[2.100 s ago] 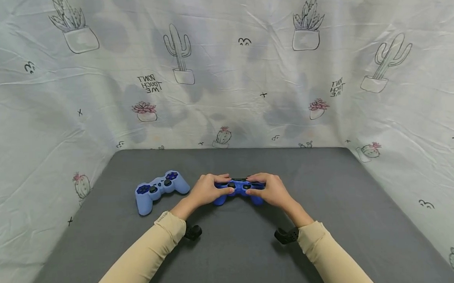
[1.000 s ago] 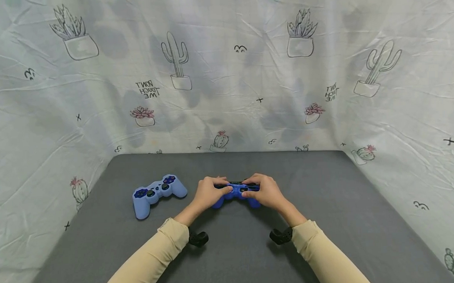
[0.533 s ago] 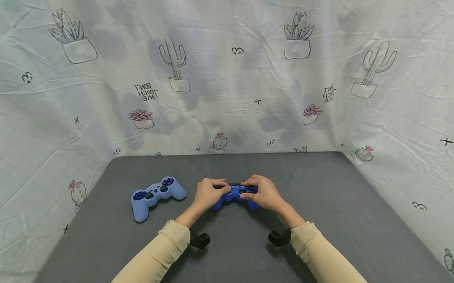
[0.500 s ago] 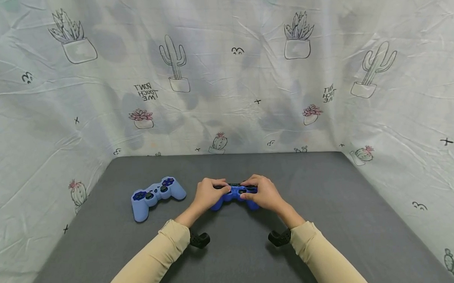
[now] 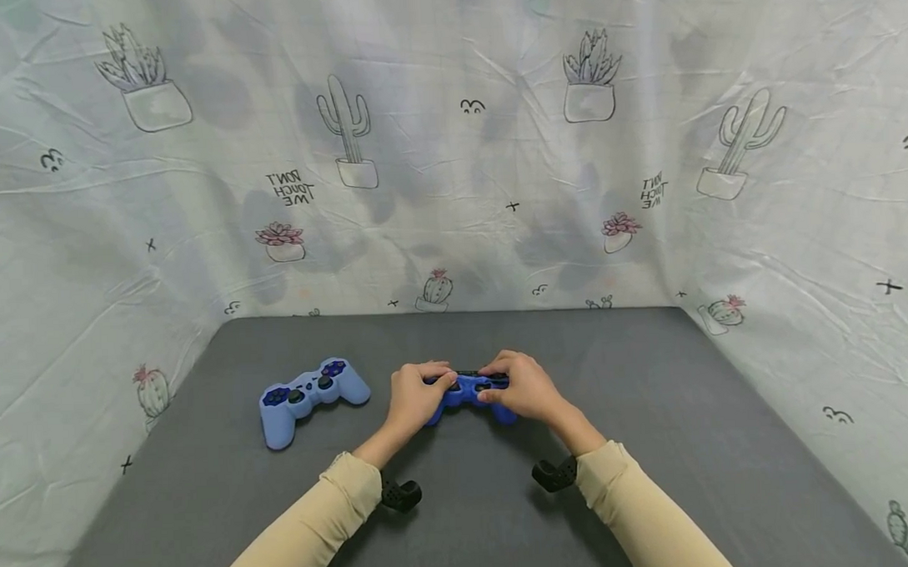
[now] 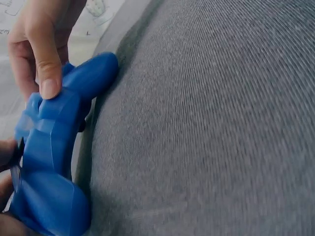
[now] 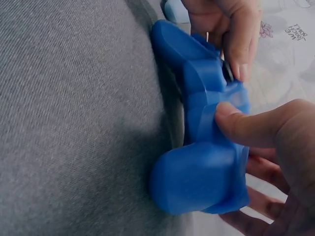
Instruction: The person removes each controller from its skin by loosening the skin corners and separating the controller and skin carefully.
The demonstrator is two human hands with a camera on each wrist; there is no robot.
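Two game controllers on a dark grey surface (image 5: 654, 410), with pale cloth (image 5: 449, 150) printed with potted cacti hung behind and down both sides. Farthest left, a light blue controller (image 5: 313, 397), flat on the surface and untouched, long axis slanted, left grip nearer the person, right grip farther away, near the left hand but clearly apart from it. Next, at the middle, the left hand (image 5: 413, 395), clasped round the left grip of a dark blue controller (image 5: 469, 393), thumb laid on its face, fingers curled over its far edge. Long axis of the dark blue controller straight across from left to right, both grips pointed back toward the person, equally near to each hand, directly ahead of the body. Seen close from the wrist cameras, rounded blue grips (image 6: 49, 162) low against the grey weave (image 7: 202, 132); resting or barely lifted, not possible to tell. Then the right hand (image 5: 523, 388), likewise closed round the right grip, thumb pressed on the face beside the other thumb. Beige sleeves (image 5: 657, 518) angled in from the bottom edge, a small black camera under each wrist (image 5: 399, 493). No box, tray or other container anywhere in view.
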